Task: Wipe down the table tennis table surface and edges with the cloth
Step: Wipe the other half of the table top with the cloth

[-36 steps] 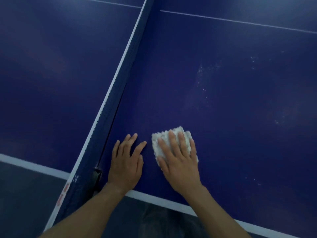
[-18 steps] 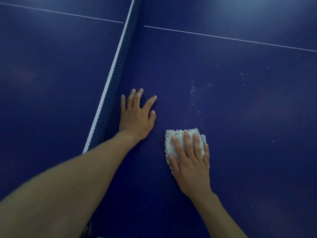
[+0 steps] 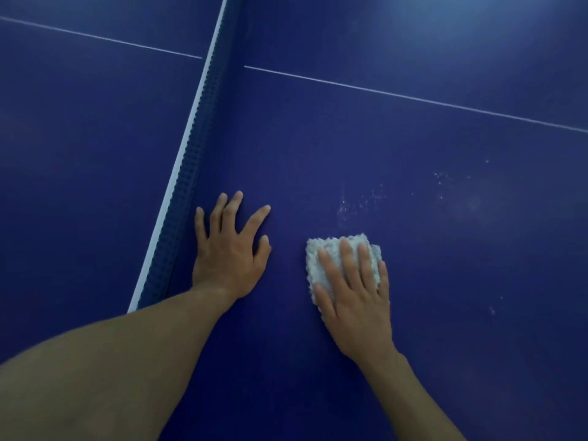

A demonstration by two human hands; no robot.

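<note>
The right hand [image 3: 353, 297] presses flat, fingers straight, on a folded white cloth [image 3: 321, 262] lying on the blue table tennis table [image 3: 445, 313]. The left hand [image 3: 230, 249] rests flat, fingers spread, beside the net [image 3: 187, 186]. White specks [image 3: 362, 202] lie just beyond the cloth; farther off runs the centre line [image 3: 413, 98].

Left hand [image 3: 230, 254] and right hand [image 3: 353, 300] flat

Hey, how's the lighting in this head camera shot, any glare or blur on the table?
Head view: dim, blue-tinted light overall; a soft pale glare patch on the table at upper right; the left hand, right hand and cloth look fairly sharp; white specks beyond the cloth are readable; the near left forearm looms large from the wide lens.
</note>
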